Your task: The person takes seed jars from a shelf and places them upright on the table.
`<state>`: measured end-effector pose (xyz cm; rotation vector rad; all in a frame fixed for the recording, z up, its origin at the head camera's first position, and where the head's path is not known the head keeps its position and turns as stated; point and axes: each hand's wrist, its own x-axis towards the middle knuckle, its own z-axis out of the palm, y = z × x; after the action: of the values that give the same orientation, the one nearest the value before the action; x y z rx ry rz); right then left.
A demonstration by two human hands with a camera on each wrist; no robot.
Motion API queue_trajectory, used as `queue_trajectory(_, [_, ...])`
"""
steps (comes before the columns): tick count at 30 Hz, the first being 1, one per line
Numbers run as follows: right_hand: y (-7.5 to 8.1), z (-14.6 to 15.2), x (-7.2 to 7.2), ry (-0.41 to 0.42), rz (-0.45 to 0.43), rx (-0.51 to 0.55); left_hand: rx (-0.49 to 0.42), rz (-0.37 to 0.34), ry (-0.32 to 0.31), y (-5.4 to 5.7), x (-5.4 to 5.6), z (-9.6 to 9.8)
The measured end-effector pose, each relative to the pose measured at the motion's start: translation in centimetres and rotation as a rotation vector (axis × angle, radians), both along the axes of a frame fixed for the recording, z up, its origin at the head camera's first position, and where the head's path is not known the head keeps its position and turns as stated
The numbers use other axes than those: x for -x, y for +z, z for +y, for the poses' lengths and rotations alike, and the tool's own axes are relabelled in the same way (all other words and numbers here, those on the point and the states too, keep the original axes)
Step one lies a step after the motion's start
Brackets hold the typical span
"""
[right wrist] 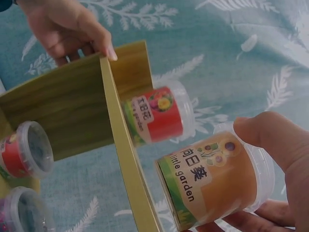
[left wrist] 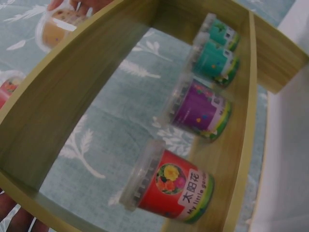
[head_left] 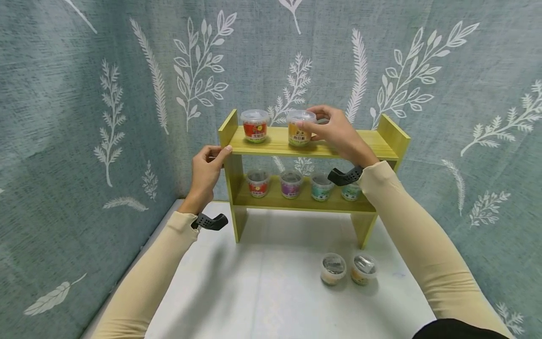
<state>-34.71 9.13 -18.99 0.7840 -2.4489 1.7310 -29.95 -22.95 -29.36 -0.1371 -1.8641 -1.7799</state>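
Note:
My right hand [head_left: 334, 129] grips an orange-labelled plastic cup [head_left: 298, 134] with a clear lid, at the top board of a small wooden shelf [head_left: 271, 149]. In the right wrist view the thumb lies on one side of this orange cup [right wrist: 212, 181] and fingers show on the other. To its left stands a red-labelled cup [head_left: 255, 127] on the same board. My left hand [head_left: 206, 172] holds the shelf's left end, thumb on the board's corner and the other fingers partly hidden behind the side panel.
On the lower board stand a red cup [head_left: 258, 184], a purple cup [head_left: 290, 185] and two teal cups [head_left: 322, 188], one partly covered by the right wrist's camera mount. Two more lidded cups, a pale one [head_left: 332, 270] and an orange one [head_left: 363, 270], sit on the white table [head_left: 262, 292]. Patterned cloth hangs behind.

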Motion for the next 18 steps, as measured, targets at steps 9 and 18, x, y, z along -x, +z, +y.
queue_trajectory(9, [0.2,0.7,-1.8,0.000,0.013,-0.028,-0.006,0.000,-0.001,0.0,-0.1,0.0])
queue_trajectory(18, [0.0,1.2,-3.6,0.023,-0.003,-0.014,-0.011,0.002,0.005,0.1,0.0,0.1])
